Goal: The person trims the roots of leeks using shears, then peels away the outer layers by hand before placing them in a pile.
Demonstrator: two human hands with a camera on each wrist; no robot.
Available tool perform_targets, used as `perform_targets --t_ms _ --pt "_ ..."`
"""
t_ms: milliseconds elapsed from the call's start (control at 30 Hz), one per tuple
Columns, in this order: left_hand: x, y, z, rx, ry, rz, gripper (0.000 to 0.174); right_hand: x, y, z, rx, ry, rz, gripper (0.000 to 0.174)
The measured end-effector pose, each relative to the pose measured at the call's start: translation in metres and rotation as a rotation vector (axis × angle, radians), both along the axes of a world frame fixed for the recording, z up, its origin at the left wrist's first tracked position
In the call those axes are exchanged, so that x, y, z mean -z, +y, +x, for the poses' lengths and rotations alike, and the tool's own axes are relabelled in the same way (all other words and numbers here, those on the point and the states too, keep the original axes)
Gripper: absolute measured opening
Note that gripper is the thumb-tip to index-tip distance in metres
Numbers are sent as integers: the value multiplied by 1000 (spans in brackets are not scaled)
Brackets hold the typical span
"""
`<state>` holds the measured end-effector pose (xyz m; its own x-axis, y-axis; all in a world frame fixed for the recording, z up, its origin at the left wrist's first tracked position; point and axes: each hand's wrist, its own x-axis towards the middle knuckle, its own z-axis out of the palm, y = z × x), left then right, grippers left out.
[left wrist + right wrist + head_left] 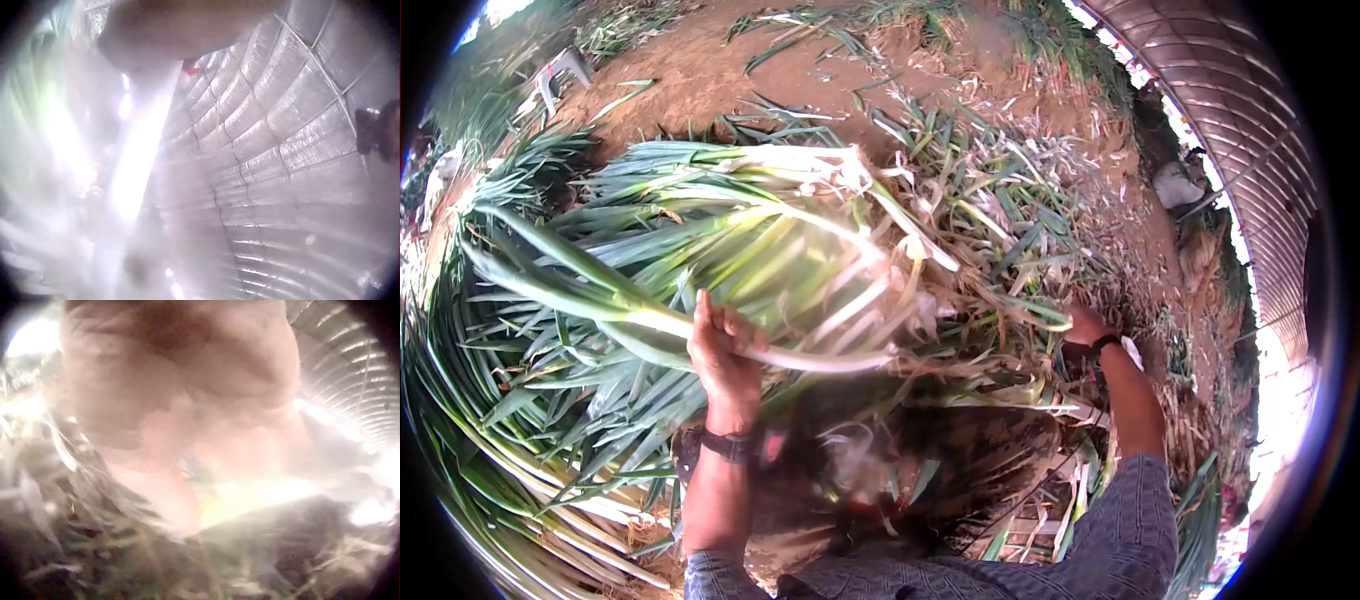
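Observation:
My left hand (725, 345) grips a large green onion (825, 358) by its white stalk, its green leaves fanning out to the left and its root end pointing right. In the left wrist view the white stalk (139, 156) runs down from the hand, blurred by glare. Off to the right, my right hand (1086, 328) is low over a heap of stripped leaves (1020, 225). It pinches a yellow-green leaf (250, 501) between thumb and fingers in the right wrist view. A pile of green onions (700, 215) lies just beyond the left hand.
More green onions (510, 470) lie in a thick stack at the left, roots toward the person. Bare brown soil (690, 75) stretches behind the pile, with a pale stool (563, 75) at the far left. A ribbed, arched cover (1215, 80) rises on the right.

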<state>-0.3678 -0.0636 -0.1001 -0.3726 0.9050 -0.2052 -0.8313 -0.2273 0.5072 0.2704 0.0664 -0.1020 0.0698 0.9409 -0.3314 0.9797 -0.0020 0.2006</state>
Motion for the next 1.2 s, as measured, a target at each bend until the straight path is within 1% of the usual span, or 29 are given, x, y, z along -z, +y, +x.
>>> perform_targets --t_ms 33,67,100,133,167,233,267,300,333,367,400,433,500,567,600,667,700,733,767,800,833,867,900,933,967,1033,1067,1133,1200 --pt "5 6 1 2 66 -45 38 -8 8 -52 -37 109 86 50" --pt "-10 10 15 -66 109 -174 38 4 19 -88 -166 321 190 46" --pt "-10 15 24 -64 140 -238 38 24 35 -119 -297 536 294 43" --pt "-2 18 28 -27 155 -222 37 73 66 -143 -309 815 327 38" --pt "4 19 30 7 171 -208 36 71 74 -203 -328 721 314 35" --pt "1 21 29 1 157 -231 35 101 93 -292 -484 966 400 36" --pt "4 23 26 -5 160 -256 34 72 89 -347 -374 940 237 40" --pt "8 25 22 -14 162 -281 34 39 82 -387 -269 905 74 44" --pt "13 25 17 12 166 -302 32 65 97 -407 -344 887 126 50" --pt "17 25 16 -3 171 -301 30 87 109 -419 -384 844 112 58" --pt "18 27 15 -14 147 -325 29 89 113 -440 -425 802 99 66" --pt "20 27 15 -18 121 -349 29 91 113 -455 -409 751 142 55" --pt "30 29 12 -12 146 -367 30 80 119 -472 -350 660 -53 39" --pt "32 33 13 -9 191 -428 31 55 95 -486 -350 621 -125 30" --pt "40 32 10 28 255 -404 32 48 85 -486 -347 596 -156 26" --pt "38 35 16 27 280 -397 33 73 85 -473 -345 689 -185 47" --pt "36 36 19 26 298 -392 34 81 82 -468 -320 780 -171 57" --pt "45 37 22 25 286 -412 37 88 79 -464 -296 871 -158 68" --pt "53 38 28 28 272 -411 37 115 83 -457 -336 933 -102 64" --pt "62 38 33 29 258 -409 38 128 86 -452 -377 994 -43 61" --pt "68 38 37 29 246 -408 38 122 84 -451 -357 917 -112 56" --pt "75 39 40 46 254 -459 40 117 82 -451 -340 840 -182 51" --pt "75 36 38 127 287 -439 44 116 80 -452 -325 765 -255 48" --pt "76 35 41 86 303 -451 46 117 73 -454 -310 764 -247 40" --pt "77 34 45 48 316 -462 49 119 61 -451 -333 862 -192 39" --pt "91 35 46 -1 382 -419 47 116 33 -441 -380 1045 -73 38" --pt "101 37 44 -28 412 -398 47 113 20 -438 -491 1030 -74 38" --pt "127 40 38 95 582 -223 42 101 -7 -432 -710 1007 -65 40" --pt "139 46 50 75 501 -118 34 95 -32 -427 -817 1038 -21 38"
